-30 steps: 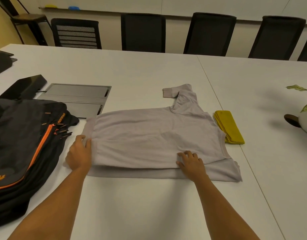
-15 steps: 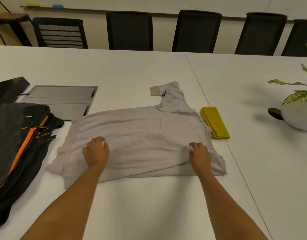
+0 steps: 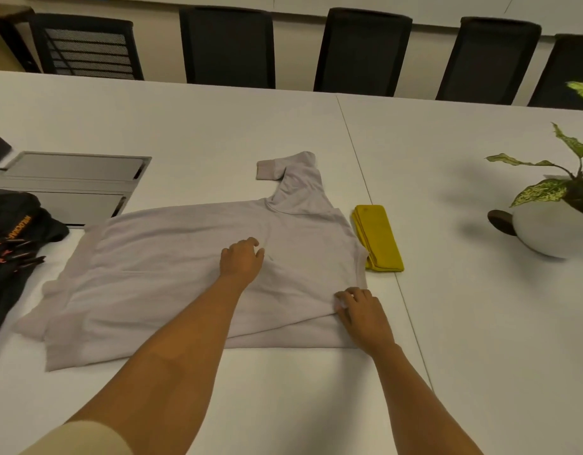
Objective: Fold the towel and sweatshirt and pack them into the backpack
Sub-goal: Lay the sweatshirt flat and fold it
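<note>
Left hand (image 3: 241, 261) flat on sweatshirt (image 3: 152, 274); right hand (image 3: 363, 312) grip unclear; backpack (image 3: 6, 277) cut off left.

White table (image 3: 218, 126), potted plant (image 3: 553, 221), grey cable hatch (image 3: 70, 182), black chairs (image 3: 227, 47) along far side

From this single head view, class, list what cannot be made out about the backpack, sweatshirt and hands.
1. Head view, backpack: cut off by the left edge; open or zipped, cannot tell.
2. Head view, sweatshirt: one sleeve shows; the other is lost in the folds.
3. Head view, right hand: fingers curl over cloth; pinching or pressing, unclear.
</note>
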Action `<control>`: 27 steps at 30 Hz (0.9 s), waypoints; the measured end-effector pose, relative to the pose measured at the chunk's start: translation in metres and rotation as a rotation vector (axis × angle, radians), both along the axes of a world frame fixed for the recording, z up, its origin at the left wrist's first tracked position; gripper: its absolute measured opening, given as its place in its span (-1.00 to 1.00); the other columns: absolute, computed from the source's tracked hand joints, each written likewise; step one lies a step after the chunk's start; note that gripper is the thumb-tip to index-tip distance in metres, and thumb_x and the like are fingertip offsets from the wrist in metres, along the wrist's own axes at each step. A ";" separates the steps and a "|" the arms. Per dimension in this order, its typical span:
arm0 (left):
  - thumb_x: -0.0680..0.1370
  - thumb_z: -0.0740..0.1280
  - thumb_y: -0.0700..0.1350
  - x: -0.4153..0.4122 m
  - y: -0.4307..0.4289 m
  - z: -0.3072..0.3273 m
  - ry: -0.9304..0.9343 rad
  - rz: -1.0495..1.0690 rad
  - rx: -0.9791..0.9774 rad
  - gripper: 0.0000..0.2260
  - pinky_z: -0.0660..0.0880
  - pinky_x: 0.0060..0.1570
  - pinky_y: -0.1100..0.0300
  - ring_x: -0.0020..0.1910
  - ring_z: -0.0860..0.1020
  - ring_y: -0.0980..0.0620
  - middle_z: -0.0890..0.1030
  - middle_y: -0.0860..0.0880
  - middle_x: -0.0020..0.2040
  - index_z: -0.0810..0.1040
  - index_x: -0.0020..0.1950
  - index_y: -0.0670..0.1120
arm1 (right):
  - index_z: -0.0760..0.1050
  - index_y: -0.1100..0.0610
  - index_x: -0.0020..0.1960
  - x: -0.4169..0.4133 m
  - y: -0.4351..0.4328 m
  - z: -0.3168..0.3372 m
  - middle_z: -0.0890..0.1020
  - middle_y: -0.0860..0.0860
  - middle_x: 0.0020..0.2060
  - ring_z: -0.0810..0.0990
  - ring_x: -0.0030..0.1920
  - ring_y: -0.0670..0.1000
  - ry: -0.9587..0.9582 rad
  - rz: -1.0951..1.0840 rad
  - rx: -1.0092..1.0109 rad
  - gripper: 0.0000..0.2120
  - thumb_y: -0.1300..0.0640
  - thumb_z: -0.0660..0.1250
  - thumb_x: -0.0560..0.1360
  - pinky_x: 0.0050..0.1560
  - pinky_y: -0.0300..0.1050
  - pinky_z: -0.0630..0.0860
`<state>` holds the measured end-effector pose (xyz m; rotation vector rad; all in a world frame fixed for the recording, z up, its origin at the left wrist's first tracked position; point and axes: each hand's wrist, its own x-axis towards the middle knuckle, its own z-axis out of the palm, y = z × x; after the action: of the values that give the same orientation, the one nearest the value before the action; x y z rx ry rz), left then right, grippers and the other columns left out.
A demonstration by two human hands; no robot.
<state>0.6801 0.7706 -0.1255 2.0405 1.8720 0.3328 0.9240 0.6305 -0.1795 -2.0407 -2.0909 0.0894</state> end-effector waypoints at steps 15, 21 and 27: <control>0.51 0.30 -0.15 0.041 0.037 -0.016 -0.047 0.363 -0.294 -0.79 0.49 0.04 0.09 0.05 0.57 -0.17 0.59 -0.18 0.06 0.58 0.06 -0.25 | 0.46 -0.03 0.13 0.030 0.025 -0.010 0.51 -0.11 -0.01 0.45 -0.07 -0.08 0.106 0.320 0.015 -0.59 -0.29 0.13 0.50 -0.09 -0.24 0.32; 0.51 0.26 -0.17 0.023 0.044 -0.017 -0.506 0.755 -0.265 -0.75 0.45 0.21 -0.02 0.10 0.54 -0.20 0.58 -0.18 0.16 0.58 0.15 -0.18 | 0.43 0.02 0.01 0.032 0.020 -0.007 0.54 -0.05 -0.20 0.50 -0.28 -0.04 0.058 0.259 0.208 -0.80 0.13 0.25 0.39 -0.28 -0.31 0.34; 0.53 0.29 -0.16 0.033 -0.011 -0.029 -0.269 0.286 0.144 -0.72 0.28 0.30 0.05 0.21 0.50 -0.14 0.57 -0.14 0.21 0.54 0.23 -0.12 | 0.47 0.09 0.01 0.030 0.009 -0.006 0.56 0.05 -0.16 0.53 -0.26 0.07 0.125 0.183 0.193 -0.67 0.33 0.39 0.28 -0.30 -0.20 0.41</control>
<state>0.7135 0.7594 -0.1546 1.7063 2.0133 0.7952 0.9544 0.6399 -0.1859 -1.6885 -2.1144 0.0415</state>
